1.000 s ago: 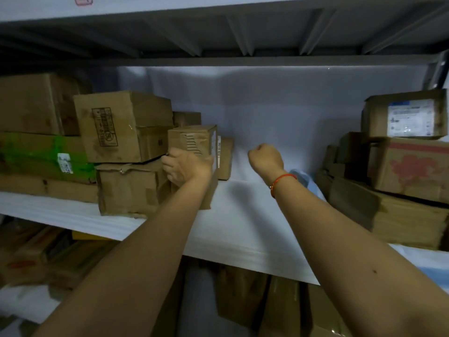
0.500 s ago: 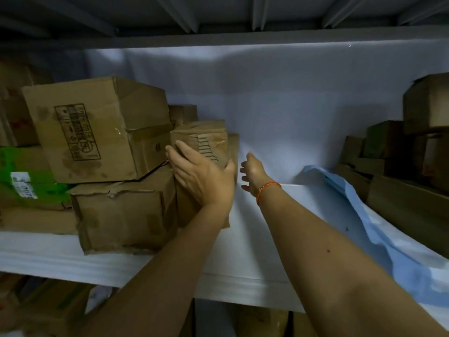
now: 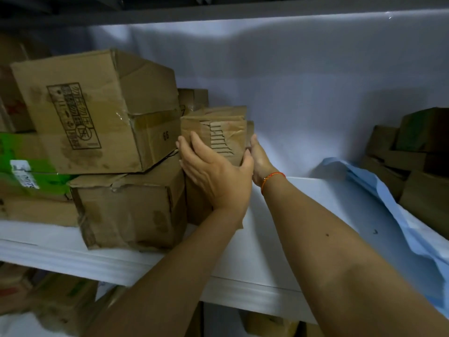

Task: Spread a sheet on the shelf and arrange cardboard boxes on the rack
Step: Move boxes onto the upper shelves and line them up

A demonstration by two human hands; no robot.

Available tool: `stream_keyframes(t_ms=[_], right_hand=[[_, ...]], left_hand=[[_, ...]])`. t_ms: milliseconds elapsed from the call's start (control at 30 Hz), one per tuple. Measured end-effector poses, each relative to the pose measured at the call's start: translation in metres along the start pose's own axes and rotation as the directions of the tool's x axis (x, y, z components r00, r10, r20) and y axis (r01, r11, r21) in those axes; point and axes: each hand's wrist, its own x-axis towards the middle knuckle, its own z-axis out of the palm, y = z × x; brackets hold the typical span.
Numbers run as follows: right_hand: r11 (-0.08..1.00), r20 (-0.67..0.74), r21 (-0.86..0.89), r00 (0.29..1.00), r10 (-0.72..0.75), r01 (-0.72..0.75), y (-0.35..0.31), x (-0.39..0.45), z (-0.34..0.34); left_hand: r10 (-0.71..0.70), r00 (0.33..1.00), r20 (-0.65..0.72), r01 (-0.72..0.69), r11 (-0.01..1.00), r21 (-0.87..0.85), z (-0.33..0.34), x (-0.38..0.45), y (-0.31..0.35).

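A tall narrow cardboard box with a torn front stands upright on the white sheet covering the shelf. My left hand lies flat against the box's front, fingers spread. My right hand, with an orange cord at the wrist, presses the box's right side. The box touches a stack of two larger cardboard boxes, a printed one on top of a crumpled one.
Behind the stack lies a green-marked box among more cartons at far left. Another pile of cardboard boxes fills the shelf's right end. A crumpled light blue sheet lies before that pile. More cartons sit on the level below.
My right hand has moved left from the open shelf onto the box's right side. The view has closed in on the shelf, and my left hand stays on the box's front.
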Motion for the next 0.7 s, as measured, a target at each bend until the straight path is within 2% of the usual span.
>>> stream_keyframes(t_ms=[100,233,367,467,567,700], right_hand=[[0.991,-0.111,-0.108,0.990,-0.087,0.075,-0.003,-0.018,-0.019],[0.949,-0.226,-0.296,0.957,-0.180,0.108,-0.007,-0.056,-0.056],[0.901,-0.152,-0.427,0.977,-0.152,0.074,-0.009,-0.105,-0.081],[0.915,-0.097,-0.398,0.988,-0.117,0.069,-0.011,-0.145,-0.100],[0.930,-0.083,-0.347,0.984,-0.155,0.117,-0.013,-0.180,-0.118],[0.921,-0.147,-0.311,0.945,-0.291,0.235,-0.015,-0.224,-0.124]], left_hand=[[-0.047,0.995,0.085,0.054,0.995,-0.079,-0.006,-0.005,0.005],[-0.279,0.941,0.190,0.296,0.953,-0.070,-0.019,-0.022,0.015],[-0.447,0.856,0.260,0.483,0.871,-0.091,-0.037,-0.042,0.020],[-0.494,0.819,0.293,0.553,0.816,-0.168,-0.054,-0.055,0.038],[-0.508,0.797,0.327,0.585,0.784,-0.207,-0.076,-0.070,0.067],[-0.438,0.849,0.295,0.516,0.809,-0.282,-0.107,-0.096,0.097]])
